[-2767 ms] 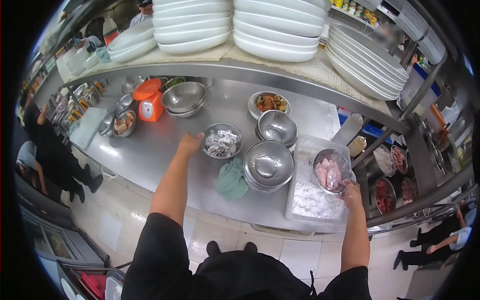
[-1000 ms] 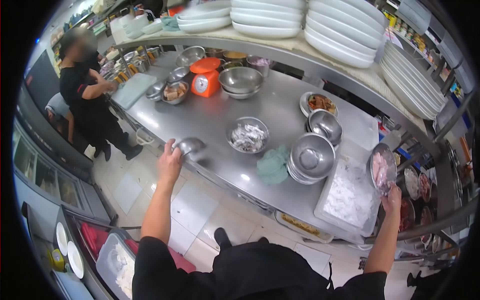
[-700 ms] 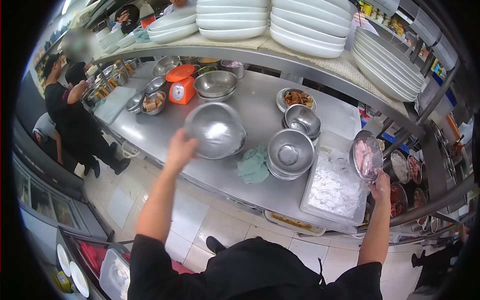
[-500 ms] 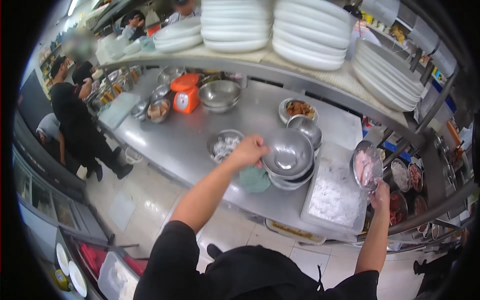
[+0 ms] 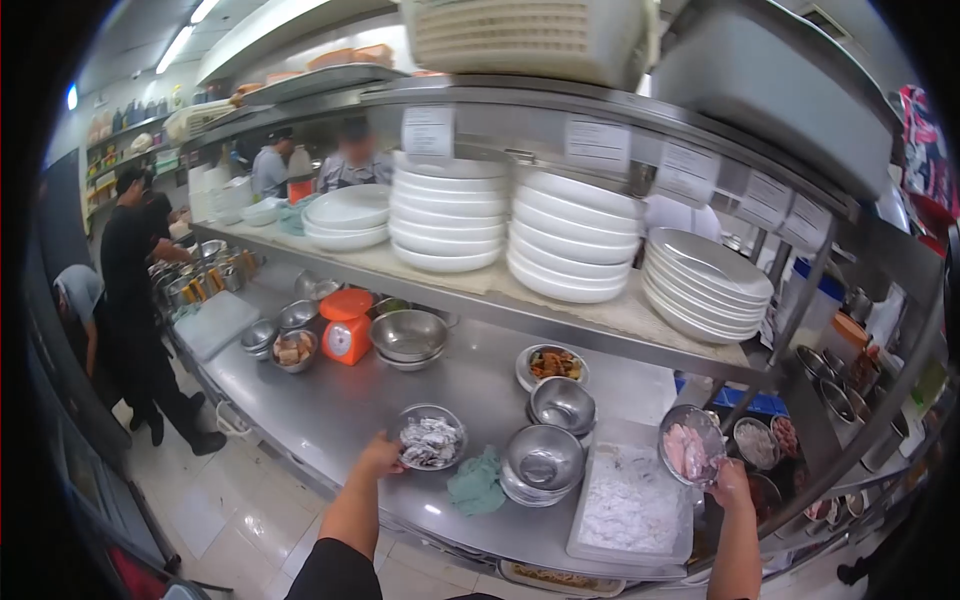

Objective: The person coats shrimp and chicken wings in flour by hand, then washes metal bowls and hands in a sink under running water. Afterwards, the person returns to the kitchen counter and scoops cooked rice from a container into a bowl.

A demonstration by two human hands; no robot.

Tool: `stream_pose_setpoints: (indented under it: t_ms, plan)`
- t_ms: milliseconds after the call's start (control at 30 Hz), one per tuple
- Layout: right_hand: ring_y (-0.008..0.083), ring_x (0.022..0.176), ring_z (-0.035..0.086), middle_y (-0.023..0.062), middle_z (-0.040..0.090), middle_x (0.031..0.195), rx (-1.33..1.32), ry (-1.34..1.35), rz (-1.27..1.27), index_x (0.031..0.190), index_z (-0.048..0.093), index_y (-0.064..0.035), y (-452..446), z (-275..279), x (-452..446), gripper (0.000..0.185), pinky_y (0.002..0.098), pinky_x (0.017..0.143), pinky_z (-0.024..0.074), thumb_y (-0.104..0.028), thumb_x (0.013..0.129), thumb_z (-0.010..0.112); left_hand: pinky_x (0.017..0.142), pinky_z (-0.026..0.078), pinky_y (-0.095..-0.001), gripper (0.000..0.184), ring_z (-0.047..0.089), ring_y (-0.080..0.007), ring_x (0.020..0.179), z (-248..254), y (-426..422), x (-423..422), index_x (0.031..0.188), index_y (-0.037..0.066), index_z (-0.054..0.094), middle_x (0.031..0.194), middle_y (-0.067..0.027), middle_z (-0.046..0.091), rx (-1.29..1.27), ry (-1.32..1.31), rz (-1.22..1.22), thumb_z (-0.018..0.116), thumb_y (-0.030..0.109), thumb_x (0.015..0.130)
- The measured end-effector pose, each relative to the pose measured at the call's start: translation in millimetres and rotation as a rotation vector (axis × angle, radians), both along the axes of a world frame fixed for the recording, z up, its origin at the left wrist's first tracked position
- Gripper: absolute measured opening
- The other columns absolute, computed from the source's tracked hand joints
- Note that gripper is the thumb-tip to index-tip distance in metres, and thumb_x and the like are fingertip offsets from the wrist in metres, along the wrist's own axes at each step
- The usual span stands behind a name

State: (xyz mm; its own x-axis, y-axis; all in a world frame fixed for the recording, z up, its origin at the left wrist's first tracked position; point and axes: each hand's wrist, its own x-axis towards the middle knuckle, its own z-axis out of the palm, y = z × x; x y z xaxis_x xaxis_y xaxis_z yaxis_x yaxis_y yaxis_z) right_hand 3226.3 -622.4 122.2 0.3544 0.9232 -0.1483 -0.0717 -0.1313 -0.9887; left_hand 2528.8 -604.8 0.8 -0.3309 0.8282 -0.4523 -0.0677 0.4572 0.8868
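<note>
My left hand (image 5: 378,456) is at the near left rim of a metal bowl (image 5: 460,452) of white-dusted pieces, its fingers closed on the edge. With my right hand (image 5: 731,482) I grip the rim of another metal bowl (image 5: 668,462), which is tilted and holds pale pink raw meat (image 5: 687,449). Below that bowl lies a clear tub (image 5: 578,537) of white powder (image 5: 636,500). Between my hands are a stack of metal bowls (image 5: 543,462) and a crumpled green cloth (image 5: 476,484).
An orange scale (image 5: 346,326) and more metal bowls (image 5: 410,335) stand farther back. Over the counter runs a shelf (image 5: 560,318) with stacked white plates (image 5: 447,215). Metal posts (image 5: 850,395) rise at the right. Co-workers (image 5: 135,290) stand at the left.
My left hand has let go of the top bowl of the stack and moved left to the bowl of white-dusted pieces. My right hand still holds the meat bowl. The view has tilted up.
</note>
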Motion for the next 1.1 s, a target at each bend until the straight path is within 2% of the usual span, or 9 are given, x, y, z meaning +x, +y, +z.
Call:
stream_pose_setpoints:
  t_ms: [133,300,433,500,667,800,933,1000,1100]
  plan:
    - [0.0296,0.076,0.066,0.0141,0.063,0.088,0.041,0.016,-0.046,0.099,0.058,-0.0015,-4.3,19.8,-21.0,0.021,0.0478,0.057,0.0559,-0.015,0.086,0.049,0.046,0.053,-0.0308,0.059,0.062,-0.0202,0.061,8.4,-22.5,-4.3,0.146,0.007,0.025,0.1,-0.0167,0.063,0.09,-0.012,-0.007,0.052,0.008,0.093]
    - [0.026,0.077,0.065,0.0093,0.063,0.089,0.06,-0.011,0.025,0.095,0.059,-0.0075,-6.8,54.6,-71.6,0.017,0.0471,0.06,0.0545,-0.017,0.088,0.046,0.045,0.053,-0.0306,0.048,0.064,-0.0208,0.066,34.2,-81.8,-53.9,0.135,0.004,0.039,0.101,-0.0152,0.063,0.258,0.002,-0.025,0.052,0.003,0.089]
    - [0.0243,0.075,0.065,0.0083,0.063,0.088,0.146,0.007,0.106,0.097,0.06,-0.0033,-17.8,101.8,-190.5,0.018,0.0446,0.063,0.0548,-0.014,0.089,0.048,0.049,0.055,-0.033,0.047,0.066,-0.0227,0.076,40.7,-121.7,-111.2,0.135,0.005,0.04,0.107,-0.0145,0.063,0.205,-0.032,-0.124,0.049,0.002,0.089]
    - [0.0254,0.08,0.066,0.0128,0.064,0.094,0.118,0.09,0.18,0.107,0.058,0.0038,-18.2,113.2,-257.4,0.025,0.0441,0.069,0.0559,-0.01,0.089,0.047,0.051,0.056,-0.0339,0.047,0.066,-0.0233,0.079,43.1,-131.8,-129.4,0.135,0.006,0.04,0.109,-0.0147,0.062,0.196,-0.107,-0.254,0.048,0.002,0.089]
    - [0.0248,0.077,0.067,0.012,0.066,0.087,0.069,0.143,0.434,0.094,0.063,0.0014,-10.0,101.3,-445.0,0.018,0.0412,0.074,0.0563,-0.011,0.092,0.05,0.056,0.057,-0.034,0.047,0.066,-0.0216,0.08,66.5,-138.9,-153.3,0.135,0.008,0.04,0.109,-0.0137,0.062,0.084,-0.272,-0.456,0.046,0.001,0.088]
    - [0.0245,0.083,0.068,0.012,0.066,0.093,-0.074,0.113,0.582,0.1,0.063,-0.0001,-14.0,85.1,-607.5,0.015,0.0417,0.075,0.0573,-0.008,0.092,0.053,0.051,0.055,-0.0332,0.049,0.066,-0.023,0.075,75.6,-134.8,-187.1,0.134,0.008,0.039,0.107,-0.0144,0.062,0.099,-0.383,-0.376,0.046,-0.002,0.087]
    - [0.021,0.082,0.065,0.0112,0.067,0.094,-0.089,0.073,0.947,0.1,0.066,0.0035,18.8,29.7,-739.2,0.018,0.0375,0.073,0.0545,-0.01,0.092,0.056,0.045,0.054,-0.0346,0.052,0.065,-0.027,0.068,81.8,-145.8,-257.7,0.134,0.006,0.037,0.106,-0.0168,0.061,0.209,-0.456,-0.237,0.045,-0.005,0.084]
    - [0.0166,0.08,0.062,0.0078,0.067,0.091,-0.022,-0.12,1.081,0.097,0.068,0.0023,29.5,17.0,-804.7,0.02,0.0342,0.072,0.0518,-0.013,0.092,0.058,0.041,0.054,-0.0358,0.052,0.065,-0.0288,0.066,59.2,-154.6,-306.3,0.133,0.007,0.037,0.104,-0.0173,0.062,0.24,-0.399,-0.098,0.045,-0.005,0.083]
    - [0.0146,0.078,0.06,0.0061,0.066,0.086,-0.006,-0.119,1.302,0.095,0.069,0.0014,37.3,-1.4,-908.6,0.022,0.0328,0.069,0.0502,-0.017,0.092,0.058,0.035,0.052,-0.0351,0.053,0.066,-0.03,0.064,52.1,-192.6,-378.0,0.132,0.005,0.038,0.101,-0.0182,0.063,0.327,-0.406,0.131,0.043,-0.005,0.081]
